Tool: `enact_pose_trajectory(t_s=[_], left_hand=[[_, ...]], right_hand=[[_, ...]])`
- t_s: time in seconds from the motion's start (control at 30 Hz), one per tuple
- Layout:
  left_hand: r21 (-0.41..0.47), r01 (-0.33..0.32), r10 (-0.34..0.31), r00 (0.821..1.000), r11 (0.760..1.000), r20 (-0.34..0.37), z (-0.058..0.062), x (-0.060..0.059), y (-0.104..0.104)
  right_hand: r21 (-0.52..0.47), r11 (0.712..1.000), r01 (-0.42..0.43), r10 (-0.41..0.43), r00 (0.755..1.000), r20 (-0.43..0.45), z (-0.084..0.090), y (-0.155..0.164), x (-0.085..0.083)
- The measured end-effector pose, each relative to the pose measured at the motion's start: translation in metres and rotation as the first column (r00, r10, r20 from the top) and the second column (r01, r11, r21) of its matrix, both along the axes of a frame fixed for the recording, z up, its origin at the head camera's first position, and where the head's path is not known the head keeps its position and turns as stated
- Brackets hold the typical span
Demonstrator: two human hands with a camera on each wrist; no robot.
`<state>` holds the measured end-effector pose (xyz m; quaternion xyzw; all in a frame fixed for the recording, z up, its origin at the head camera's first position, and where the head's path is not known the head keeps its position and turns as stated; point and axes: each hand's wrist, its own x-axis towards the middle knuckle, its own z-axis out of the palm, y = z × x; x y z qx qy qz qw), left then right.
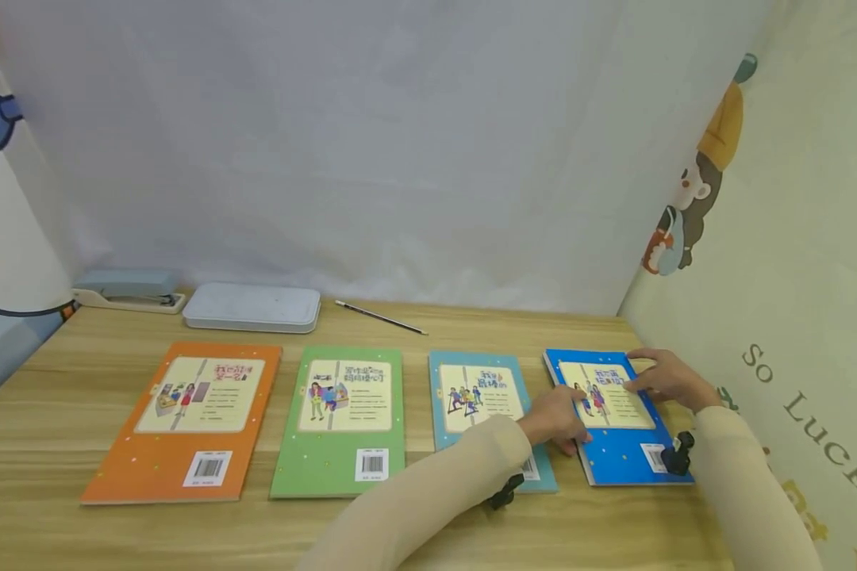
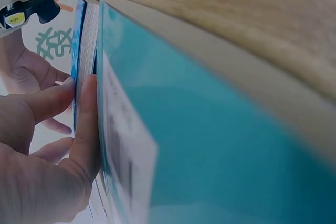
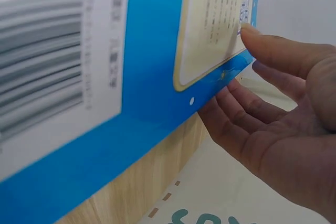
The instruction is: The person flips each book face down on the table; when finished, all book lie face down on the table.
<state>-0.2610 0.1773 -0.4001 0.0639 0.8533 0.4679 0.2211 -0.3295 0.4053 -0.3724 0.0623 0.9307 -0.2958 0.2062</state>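
Note:
A dark blue book [image 1: 617,464] lies at the right end of a row, its barcode side up. My left hand [image 1: 553,414] holds its left edge, thumb on the cover and fingers along the side, as the left wrist view shows. On its right edge, my right hand [image 1: 674,381] has the thumb on top and the fingers beneath. The right wrist view shows that right hand [image 3: 283,124] closely, with the blue cover [image 3: 152,51] tilted across the picture. Just left, partly hidden by my left forearm, is a light blue book [image 1: 446,420].
Farther left lie a green book [image 1: 336,476] and an orange book [image 1: 143,468], spaced apart on the wooden table [image 1: 14,468]. Along the back stand a stapler [image 1: 128,289], a pale pencil case [image 1: 251,308] and a pencil [image 1: 381,317]. A curtain [image 1: 364,143] hangs behind.

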Motion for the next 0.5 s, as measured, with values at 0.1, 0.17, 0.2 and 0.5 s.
enact_pose_trajectory(t_s=[0.1,0.17,0.2,0.5], left_hand=[[-0.013,0.008,-0.008,1.000,1.000,-0.009,0.000,-0.002,0.000],[-0.026,0.012,-0.013,1.000,1.000,-0.021,0.001,-0.003,0.000],[-0.033,0.016,-0.017,1.000,0.999,-0.026,0.001,-0.004,-0.001],[-0.090,0.120,-0.130,0.986,0.989,-0.105,0.015,-0.007,-0.023]], right_hand=[[-0.001,1.000,0.000,0.000,1.000,0.006,0.003,-0.003,-0.001],[0.001,1.000,-0.005,0.005,1.000,0.006,0.005,-0.005,-0.002],[0.003,1.000,-0.006,0.006,1.000,0.005,0.006,-0.005,-0.002],[0.089,0.996,-0.026,0.032,0.997,-0.067,0.012,-0.012,-0.003]])
